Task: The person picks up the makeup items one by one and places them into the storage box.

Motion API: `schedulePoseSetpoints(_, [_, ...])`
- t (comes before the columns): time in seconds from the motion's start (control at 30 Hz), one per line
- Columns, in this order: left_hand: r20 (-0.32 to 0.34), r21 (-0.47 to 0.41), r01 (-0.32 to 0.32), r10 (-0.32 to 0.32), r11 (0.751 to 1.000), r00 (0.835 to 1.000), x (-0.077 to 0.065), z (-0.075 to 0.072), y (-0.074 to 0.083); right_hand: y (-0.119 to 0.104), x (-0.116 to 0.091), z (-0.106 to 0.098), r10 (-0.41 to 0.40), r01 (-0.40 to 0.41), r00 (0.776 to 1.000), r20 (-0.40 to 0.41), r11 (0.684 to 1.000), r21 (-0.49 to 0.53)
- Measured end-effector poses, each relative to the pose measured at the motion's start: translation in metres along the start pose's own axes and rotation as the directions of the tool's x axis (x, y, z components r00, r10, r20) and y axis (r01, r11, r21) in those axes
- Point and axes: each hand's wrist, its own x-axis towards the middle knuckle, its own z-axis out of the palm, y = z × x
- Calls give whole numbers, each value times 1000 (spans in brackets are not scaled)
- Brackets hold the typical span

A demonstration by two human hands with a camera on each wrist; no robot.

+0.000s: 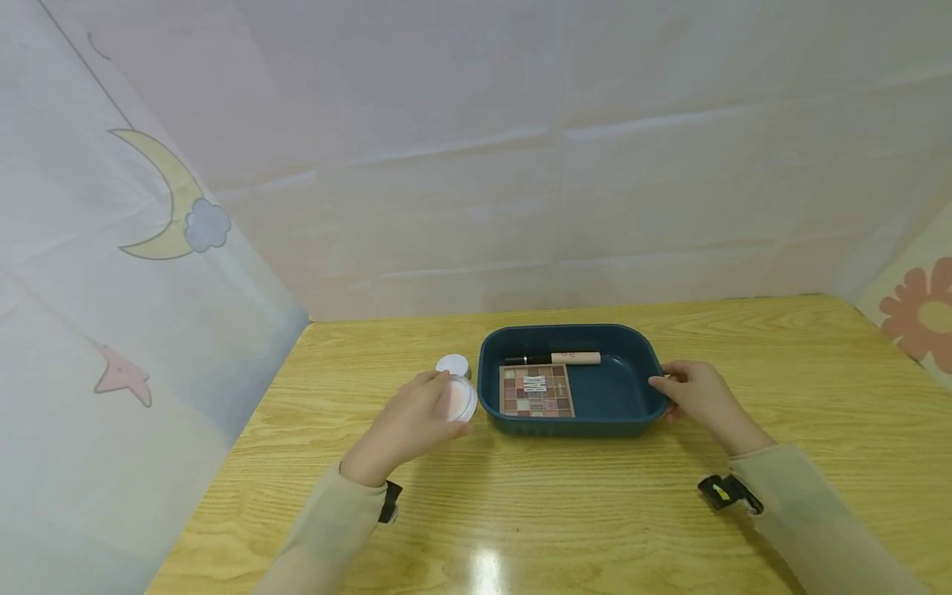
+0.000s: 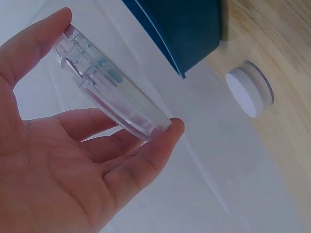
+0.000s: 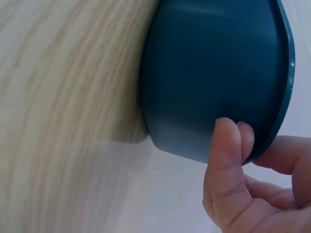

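A clear-rimmed round compact (image 1: 462, 400) with a pale pink face is pinched between the thumb and fingers of my left hand (image 1: 416, 421). The left wrist view shows this compact (image 2: 112, 82) edge-on, above the table. My right hand (image 1: 695, 397) grips the right end of a dark blue tray (image 1: 617, 426), thumb over the rim. In the right wrist view its fingers press the outer wall of the tray (image 3: 209, 73). Inside the tray lie an eyeshadow palette (image 1: 535, 391), at the left, and a black-and-beige tube (image 1: 573, 358) along the back.
A small round white-lidded jar (image 1: 452, 364) stands on the wooden table (image 1: 565, 504), just left of the tray and behind my left hand. A pale printed cloth (image 1: 476, 165) hangs behind the table's far edge and along its left side.
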Motion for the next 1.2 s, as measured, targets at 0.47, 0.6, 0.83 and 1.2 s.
schedulePoseSetpoints(0.47, [22,-6,-53,53,999,998,10,7,15,0,0,2,7,-7,1000,-1,1000,9])
schedulePoseSetpoints(0.6, [28,-21,-47,48,999,998,10,8,18,-1,-1,2,3,-3,1000,-2,1000,7])
schedulePoseSetpoints(0.83, [21,-7,-71,71,997,997,14,11,25,-2,0,1,-9,9,1000,-5,1000,-16])
schedulePoseSetpoints(1.2, [47,-25,-53,54,998,997,20,15,31,-4,7,-7,13,-12,999,33,999,-36])
